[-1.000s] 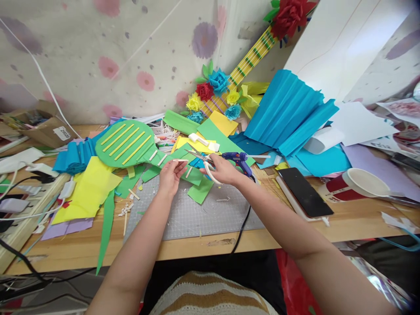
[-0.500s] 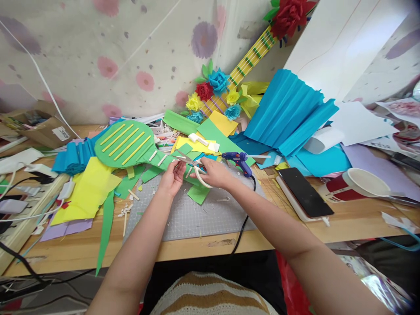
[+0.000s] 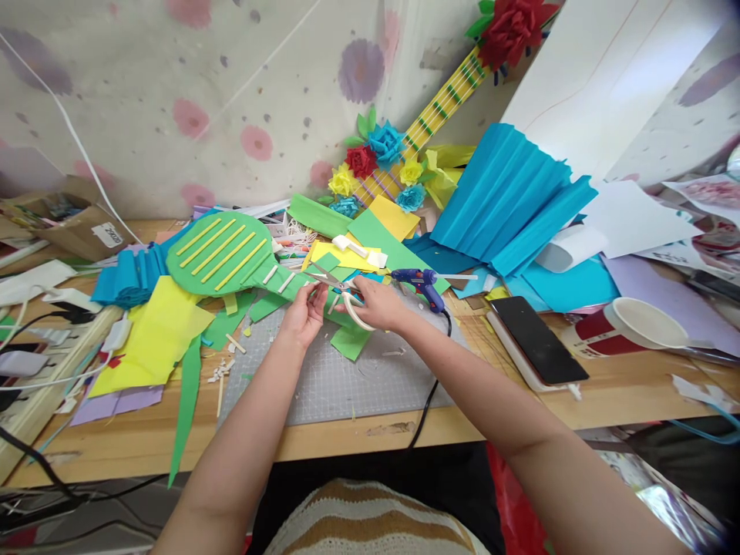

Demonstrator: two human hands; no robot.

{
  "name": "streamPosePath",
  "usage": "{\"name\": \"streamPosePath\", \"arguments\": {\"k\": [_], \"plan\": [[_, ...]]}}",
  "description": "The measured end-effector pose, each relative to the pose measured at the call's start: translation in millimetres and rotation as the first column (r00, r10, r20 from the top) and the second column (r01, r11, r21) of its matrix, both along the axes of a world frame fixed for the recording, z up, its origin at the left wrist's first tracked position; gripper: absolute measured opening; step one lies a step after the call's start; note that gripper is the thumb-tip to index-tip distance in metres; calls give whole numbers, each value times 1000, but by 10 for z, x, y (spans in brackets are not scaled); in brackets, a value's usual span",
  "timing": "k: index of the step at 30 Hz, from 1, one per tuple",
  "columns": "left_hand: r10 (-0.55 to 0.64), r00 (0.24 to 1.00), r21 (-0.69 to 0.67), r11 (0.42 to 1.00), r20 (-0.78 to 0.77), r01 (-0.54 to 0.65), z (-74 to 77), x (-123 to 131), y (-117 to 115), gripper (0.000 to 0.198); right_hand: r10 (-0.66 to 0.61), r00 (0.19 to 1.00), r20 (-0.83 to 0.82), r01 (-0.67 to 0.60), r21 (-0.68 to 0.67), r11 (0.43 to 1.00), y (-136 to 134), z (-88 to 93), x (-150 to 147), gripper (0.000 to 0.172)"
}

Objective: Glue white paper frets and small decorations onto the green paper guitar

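Note:
My right hand (image 3: pixel 378 303) is closed on a pair of scissors (image 3: pixel 354 310) with white handles, its blades pointing left over the craft. My left hand (image 3: pixel 305 312) is closed in a pinch just beside the blades. Whatever its fingertips hold is too small to make out. Under both hands lies a green paper-covered craft (image 3: pixel 225 250) shaped like a stringed instrument. Yellow strips cross its round body, and short white strips sit on its neck. Part of the neck is hidden by my hands. A blue glue gun (image 3: pixel 421 284) lies just right of my right hand.
A grey cutting mat (image 3: pixel 352 393) lies beneath the hands, with paper scraps around it. To the right are a phone (image 3: pixel 539 339) and a paper cup (image 3: pixel 627 327). Behind stands a yellow paper guitar (image 3: pixel 439 108) with paper flowers, beside pleated blue paper (image 3: pixel 509 196). A power strip (image 3: pixel 58 370) is at left.
Both hands stay in nearly the same place. The scissor blades look slightly farther apart now.

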State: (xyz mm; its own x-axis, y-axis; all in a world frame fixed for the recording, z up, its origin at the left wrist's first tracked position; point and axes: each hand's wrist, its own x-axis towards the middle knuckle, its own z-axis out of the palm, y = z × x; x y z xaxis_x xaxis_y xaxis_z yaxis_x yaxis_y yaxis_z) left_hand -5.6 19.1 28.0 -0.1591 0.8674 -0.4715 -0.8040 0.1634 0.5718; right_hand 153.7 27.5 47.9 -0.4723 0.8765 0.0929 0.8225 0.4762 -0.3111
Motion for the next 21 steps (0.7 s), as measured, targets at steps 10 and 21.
{"name": "streamPosePath", "arguments": {"k": [10,21], "plan": [[-16,1000,-5,1000,3,16,13,11,-15,17,-63,998,16,63,-4,998,65,-46,57,46],[-42,998,-7,999,50,43,56,34,-41,20,86,994,-73,-84,23,996,45,-42,106,46]]}}
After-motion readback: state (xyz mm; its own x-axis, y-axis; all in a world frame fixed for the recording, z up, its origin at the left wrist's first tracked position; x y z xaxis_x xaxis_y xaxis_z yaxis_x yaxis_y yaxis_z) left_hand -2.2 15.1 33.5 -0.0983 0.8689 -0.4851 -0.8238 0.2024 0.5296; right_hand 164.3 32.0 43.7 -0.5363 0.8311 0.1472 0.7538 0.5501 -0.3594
